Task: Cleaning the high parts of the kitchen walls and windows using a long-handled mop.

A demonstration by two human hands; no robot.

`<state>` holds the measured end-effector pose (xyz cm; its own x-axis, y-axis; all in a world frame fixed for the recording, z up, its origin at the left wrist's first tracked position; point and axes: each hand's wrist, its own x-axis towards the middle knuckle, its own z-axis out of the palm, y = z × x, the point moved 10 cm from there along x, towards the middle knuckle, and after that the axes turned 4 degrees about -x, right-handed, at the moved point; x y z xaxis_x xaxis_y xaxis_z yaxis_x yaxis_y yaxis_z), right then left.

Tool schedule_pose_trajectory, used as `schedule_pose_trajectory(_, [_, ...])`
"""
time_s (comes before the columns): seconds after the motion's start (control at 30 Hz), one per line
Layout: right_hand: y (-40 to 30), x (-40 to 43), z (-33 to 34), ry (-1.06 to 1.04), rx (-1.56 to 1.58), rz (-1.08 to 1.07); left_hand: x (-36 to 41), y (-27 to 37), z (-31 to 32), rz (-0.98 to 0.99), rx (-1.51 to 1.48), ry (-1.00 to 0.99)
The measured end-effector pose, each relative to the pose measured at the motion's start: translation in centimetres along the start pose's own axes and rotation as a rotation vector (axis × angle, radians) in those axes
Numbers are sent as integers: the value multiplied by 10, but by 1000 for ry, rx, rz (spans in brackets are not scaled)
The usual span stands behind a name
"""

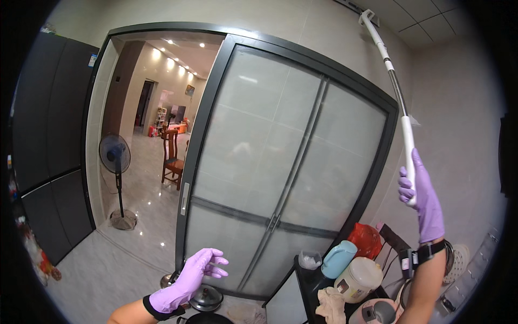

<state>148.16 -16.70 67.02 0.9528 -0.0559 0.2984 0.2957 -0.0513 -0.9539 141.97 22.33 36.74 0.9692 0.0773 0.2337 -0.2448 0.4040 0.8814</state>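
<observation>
My right hand (423,194), in a purple glove, grips the white lower end of a long-handled cleaning tool (408,141). Its pole slants up along the wall, and the white head (367,17) meets the top of the wall beside a dark rail near the ceiling. Gloved the same way, my left hand (196,275) is raised at the lower left with its fingers apart and loosely bent, holding nothing. Behind and below it, a lidded pan (206,297) is on the floor. A sliding door (259,141) with frosted panels and a dark frame spans the middle.
A black counter (309,281) at the lower right carries a blue jug (339,259), a cream lidded container (359,279), a cloth (331,305) and a pink appliance (374,312). A standing fan (117,162) and wooden chair (173,160) show through the doorway. Dark cabinets (52,121) stand left.
</observation>
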Motion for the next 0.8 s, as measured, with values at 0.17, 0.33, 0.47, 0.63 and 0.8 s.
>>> schedule_pose_trajectory(0.17, [73,-18,72,-92,61,120,-14,-19,-29,-81,6,9])
schedule_pose_trajectory(0.33, [207,-84,89,-125,192,333,-57,-43,-72,-126,-37,142])
schedule_pose_trajectory(0.47, [320,-170,82,-222,124,304,-102,-85,-113,-235,-30,239])
schedule_pose_trajectory(0.63, [392,-290,80,-204,-122,358,-157,-87,-148,-273,61,413])
schedule_pose_trajectory(0.8, [348,-253,99,-233,-89,382,-183,-71,-190,-217,36,473])
